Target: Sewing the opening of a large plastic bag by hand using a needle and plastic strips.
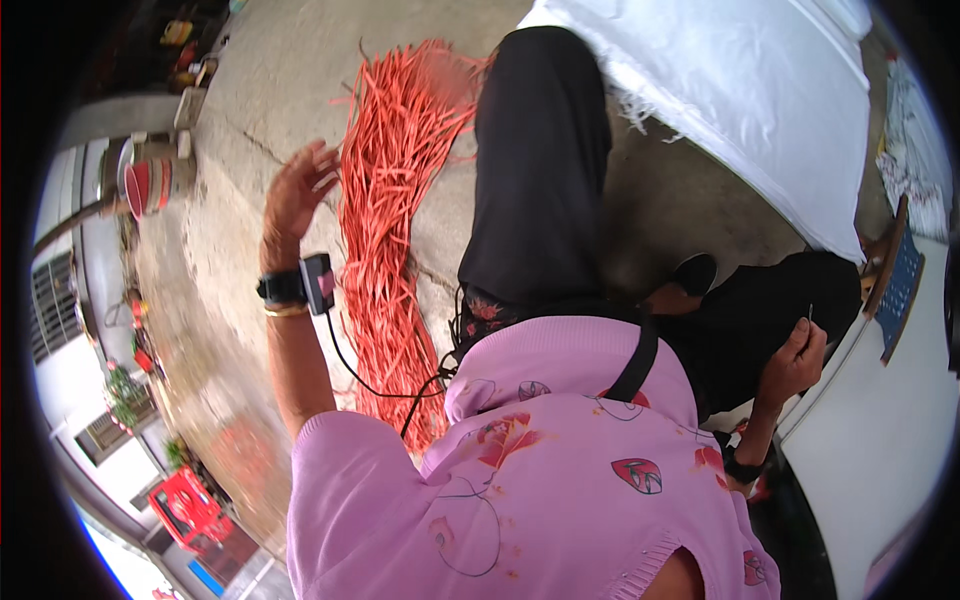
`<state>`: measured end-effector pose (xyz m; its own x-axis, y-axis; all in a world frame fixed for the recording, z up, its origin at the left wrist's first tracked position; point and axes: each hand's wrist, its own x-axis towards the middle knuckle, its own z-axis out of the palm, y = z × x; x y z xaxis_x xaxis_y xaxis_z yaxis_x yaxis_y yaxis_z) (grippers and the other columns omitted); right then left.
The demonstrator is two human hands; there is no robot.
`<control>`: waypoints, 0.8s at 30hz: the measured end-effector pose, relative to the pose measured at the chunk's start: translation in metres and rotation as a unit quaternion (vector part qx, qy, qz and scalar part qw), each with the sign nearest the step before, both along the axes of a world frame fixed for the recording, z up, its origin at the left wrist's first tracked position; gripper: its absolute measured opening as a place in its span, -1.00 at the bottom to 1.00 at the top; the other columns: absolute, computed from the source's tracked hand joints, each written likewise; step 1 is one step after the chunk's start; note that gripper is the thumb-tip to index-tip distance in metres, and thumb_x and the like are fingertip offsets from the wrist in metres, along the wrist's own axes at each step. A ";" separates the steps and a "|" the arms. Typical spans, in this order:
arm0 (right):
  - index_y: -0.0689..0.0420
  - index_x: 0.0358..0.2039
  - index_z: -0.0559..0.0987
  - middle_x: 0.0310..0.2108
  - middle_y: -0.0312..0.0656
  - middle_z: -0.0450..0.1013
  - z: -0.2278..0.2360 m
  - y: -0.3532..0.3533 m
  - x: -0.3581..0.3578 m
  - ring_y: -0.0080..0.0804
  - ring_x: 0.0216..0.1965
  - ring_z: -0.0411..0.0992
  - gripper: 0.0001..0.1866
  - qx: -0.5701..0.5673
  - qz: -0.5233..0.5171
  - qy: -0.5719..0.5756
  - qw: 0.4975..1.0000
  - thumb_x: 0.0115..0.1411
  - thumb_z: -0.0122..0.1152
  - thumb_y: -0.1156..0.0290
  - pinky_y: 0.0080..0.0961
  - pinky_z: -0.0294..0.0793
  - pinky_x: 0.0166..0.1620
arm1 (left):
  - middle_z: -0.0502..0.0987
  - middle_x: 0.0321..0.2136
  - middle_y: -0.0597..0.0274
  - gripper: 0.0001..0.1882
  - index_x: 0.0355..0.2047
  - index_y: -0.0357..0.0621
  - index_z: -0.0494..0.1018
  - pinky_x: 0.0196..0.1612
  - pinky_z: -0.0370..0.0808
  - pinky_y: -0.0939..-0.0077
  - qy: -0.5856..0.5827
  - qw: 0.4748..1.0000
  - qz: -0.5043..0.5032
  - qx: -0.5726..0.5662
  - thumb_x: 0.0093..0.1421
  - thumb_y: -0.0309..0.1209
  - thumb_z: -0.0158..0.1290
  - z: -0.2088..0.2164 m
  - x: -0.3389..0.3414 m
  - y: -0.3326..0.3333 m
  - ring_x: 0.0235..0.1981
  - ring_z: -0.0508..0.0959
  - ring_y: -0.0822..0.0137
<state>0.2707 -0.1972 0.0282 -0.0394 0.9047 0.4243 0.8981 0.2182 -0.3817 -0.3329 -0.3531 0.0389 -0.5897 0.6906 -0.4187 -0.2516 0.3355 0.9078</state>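
Observation:
My left hand (298, 190) is raised at the left edge of a long heap of flat orange-red strips (395, 200) on the ground, its fingers spread and nothing in them. Whether its fingertips touch the strips I cannot tell. Over by my right knee, my right hand (795, 362) is closed in a pinch. A thin, short needle-like piece (811, 312) sticks up from between thumb and finger. A large white cloth (740, 90) with a frayed edge (650, 112) spreads beyond that knee, and its lower corner reaches the knee.
A cable runs from a small black device (317, 283) at my left wrist to my waist. At far right stand a blue woven seat (902, 285) with a wooden frame and a white panel (880, 410). A red plastic chair (190, 508) and a red-and-white drum (150, 187) stand at left.

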 end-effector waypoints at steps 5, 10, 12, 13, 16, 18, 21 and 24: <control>0.21 -0.45 0.48 -0.59 -0.23 0.39 0.003 0.007 -0.003 -0.48 -0.58 0.34 -0.80 -0.003 0.011 -0.056 0.998 0.20 0.06 0.34 -0.57 0.31 -0.49 | 0.53 -0.41 0.29 -0.74 -0.21 -0.17 0.45 -0.35 0.43 0.58 0.063 0.969 0.103 -0.217 0.14 -0.30 0.01 -0.129 0.054 -0.111 -0.42 0.49 0.45; 0.20 -0.45 0.49 -0.56 -0.22 0.41 0.014 0.010 -0.015 -0.45 -0.55 0.37 -0.82 -0.002 0.027 -0.115 0.993 0.20 0.07 0.35 -0.54 0.34 -0.46 | 0.48 -0.23 -0.11 -0.52 -0.14 -0.27 0.39 -0.10 0.39 0.23 0.365 0.853 -0.012 -0.372 -0.01 -0.22 0.10 -0.227 0.084 -0.131 -0.16 0.47 0.00; 0.21 -0.45 0.48 -0.54 -0.21 0.41 0.018 0.011 -0.019 -0.39 -0.54 0.40 -0.83 -0.007 0.041 -0.142 0.989 0.19 0.07 0.38 -0.54 0.36 -0.46 | 0.44 -0.14 -0.11 -0.48 -0.07 -0.25 0.35 -0.07 0.37 0.23 0.378 0.840 -0.025 -0.388 -0.02 -0.24 0.10 -0.241 0.080 -0.123 -0.09 0.42 -0.01; 0.21 -0.45 0.48 -0.54 -0.21 0.41 0.019 0.012 -0.022 -0.39 -0.54 0.40 -0.83 0.004 0.048 -0.155 0.987 0.19 0.07 0.38 -0.54 0.36 -0.46 | 0.38 -0.07 -0.09 -0.43 -0.02 -0.23 0.30 -0.03 0.34 0.21 0.431 0.815 -0.020 -0.387 -0.04 -0.25 0.12 -0.243 0.075 -0.119 -0.02 0.36 -0.02; 0.22 -0.44 0.48 -0.52 -0.20 0.41 0.021 0.013 -0.027 -0.37 -0.52 0.40 -0.83 0.000 0.045 -0.172 0.984 0.19 0.07 0.37 -0.53 0.37 -0.44 | 0.30 0.03 -0.02 -0.34 0.04 -0.19 0.23 0.03 0.28 0.17 0.522 0.764 -0.012 -0.378 -0.08 -0.26 0.16 -0.245 0.056 -0.103 0.06 0.26 -0.02; 0.22 -0.44 0.48 -0.52 -0.18 0.41 0.022 0.015 -0.030 -0.35 -0.51 0.40 -0.82 0.004 0.051 -0.183 0.982 0.20 0.07 0.38 -0.53 0.37 -0.44 | 0.28 0.06 0.05 -0.29 0.07 -0.17 0.20 0.06 0.24 0.13 0.592 0.717 -0.009 -0.368 -0.09 -0.23 0.18 -0.250 0.044 -0.093 0.09 0.24 0.01; 0.23 -0.44 0.47 -0.52 -0.17 0.39 0.026 0.016 -0.034 -0.34 -0.51 0.39 -0.83 -0.006 0.064 -0.191 0.979 0.20 0.06 0.39 -0.53 0.37 -0.43 | 0.30 0.03 0.05 -0.29 0.07 -0.16 0.19 0.03 0.27 0.14 0.587 0.720 -0.013 -0.371 -0.08 -0.19 0.16 -0.264 0.035 -0.077 0.06 0.26 0.01; 0.24 -0.44 0.47 -0.53 -0.17 0.38 0.030 0.016 -0.038 -0.34 -0.52 0.38 -0.84 0.001 0.079 -0.189 0.979 0.20 0.06 0.41 -0.53 0.36 -0.43 | 0.38 -0.12 0.06 -0.36 -0.03 -0.18 0.25 -0.07 0.31 0.11 0.495 0.740 -0.038 -0.453 -0.08 -0.15 0.16 -0.282 0.053 -0.060 -0.06 0.35 0.05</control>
<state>0.2325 -0.1816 0.0586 -0.3343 0.8736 0.3537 0.9298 0.3670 -0.0276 -0.2795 -0.4134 -0.2431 -0.8913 0.4374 -0.1193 0.4374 0.8988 0.0281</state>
